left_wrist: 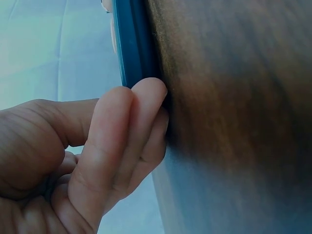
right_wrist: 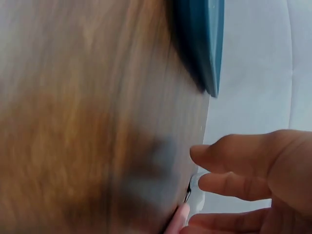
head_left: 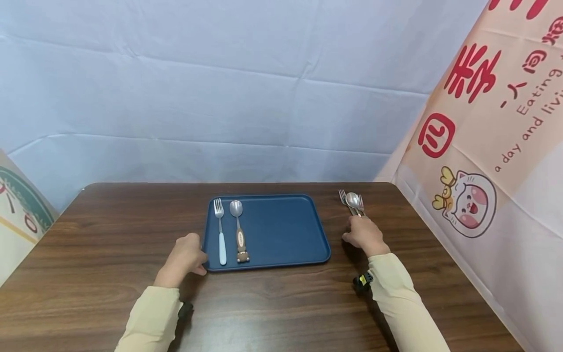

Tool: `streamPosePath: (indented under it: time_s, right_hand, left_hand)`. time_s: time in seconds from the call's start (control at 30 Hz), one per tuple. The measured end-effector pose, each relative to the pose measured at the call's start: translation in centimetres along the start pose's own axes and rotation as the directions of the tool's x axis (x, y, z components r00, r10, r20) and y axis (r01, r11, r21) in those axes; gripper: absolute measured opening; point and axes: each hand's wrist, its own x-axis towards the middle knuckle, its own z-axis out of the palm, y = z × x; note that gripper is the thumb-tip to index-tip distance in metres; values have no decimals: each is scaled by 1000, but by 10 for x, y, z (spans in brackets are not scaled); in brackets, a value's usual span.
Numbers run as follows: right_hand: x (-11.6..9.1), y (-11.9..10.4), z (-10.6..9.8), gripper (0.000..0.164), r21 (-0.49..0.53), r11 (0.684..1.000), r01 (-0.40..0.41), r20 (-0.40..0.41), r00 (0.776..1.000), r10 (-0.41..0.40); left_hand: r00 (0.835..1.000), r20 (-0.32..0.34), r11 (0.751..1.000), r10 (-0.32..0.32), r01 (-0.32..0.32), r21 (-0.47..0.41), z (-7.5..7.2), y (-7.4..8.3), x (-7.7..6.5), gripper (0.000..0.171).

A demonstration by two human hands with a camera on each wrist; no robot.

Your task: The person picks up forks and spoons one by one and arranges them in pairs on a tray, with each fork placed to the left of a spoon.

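My left hand is at the near left corner of a blue tray, and its fingers and thumb pinch the tray's rim. A fork with a pale blue handle lies along the tray's left side. Beside it on the tray is a spoon with a brown bear-shaped handle end. Right of the tray, my right hand hovers over the handles of a small cluster of cutlery, thumb apart from the fingers. A spoon and forks show there; a pink handle appears under the fingers.
A brown wooden table bears everything. Behind it hangs a white cloth. At the right, a printed cloth banner slopes alongside the table's edge, and another printed cloth shows at the left.
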Motion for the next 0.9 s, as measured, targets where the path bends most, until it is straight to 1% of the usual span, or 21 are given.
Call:
streamPosePath:
  time_s: [0.07,0.13,0.23,0.33,0.37,0.4,0.47,0.53,0.67,0.77,0.9]
  right_hand:
    - [0,3,-1,16,-7,1000,-19,-5,1000,19]
    - [1,6,-1,12,-10,999,-39,-7,999,39]
    - [2,10,-2,15,-5,998,-67,8,998,67]
    - [4,14,-1,10,2,997,-79,27,996,79]
    - [5,14,-1,8,6,997,-72,31,997,72]
    - [6,15,-1,10,12,998,-65,35,997,64]
    - [7,15,-1,19,28,999,-43,43,998,41]
    - [7,16,-1,19,42,999,-17,53,998,15]
    - [8,18,1,11,54,998,9,61,998,-13]
    - [9,19,2,17,59,998,21,59,998,-24]
    - [9,20,3,18,89,996,22,71,997,-28]
  left_hand:
    - [1000,3,1000,3,-3,4,0,0,0,8]
    - [1000,5,1000,8,-8,8,0,0,1,7]
    - [1000,4,1000,12,-12,5,0,0,2,8]
    - [1000,2,1000,15,-15,3,-1,0,1,8]
    - [1000,2,1000,15,-15,2,-1,0,1,8]
    - [1000,1,1000,16,-16,2,-1,0,1,8]
    - [1000,-1,1000,16,-16,3,-1,0,1,8]
    - [1000,1,1000,13,-13,4,-1,1,0,8]
    - [1000,7,1000,8,-8,-1,-1,1,0,8]
    - [1000,8,1000,7,-7,-2,-1,1,0,8]
    - [1000,8,1000,10,-10,9,-2,2,0,7]
